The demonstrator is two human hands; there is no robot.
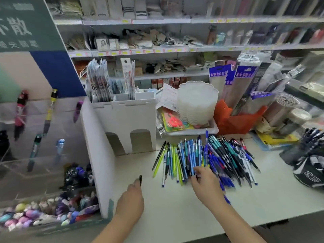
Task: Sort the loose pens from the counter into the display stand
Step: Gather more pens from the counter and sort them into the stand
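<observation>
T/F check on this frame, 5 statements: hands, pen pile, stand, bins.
1. The right hand pinches pens at the near edge of the pen pile. True.
2. The left hand is empty. False: it holds a small black item at its fingertips.
3. The pens lie on the counter, right of the white cardboard stand. True.
4. The pile is mostly red pens. False: mostly blue, with teal, black and a few yellow-green.
5. The orange bin stands behind the pile. True.
</observation>
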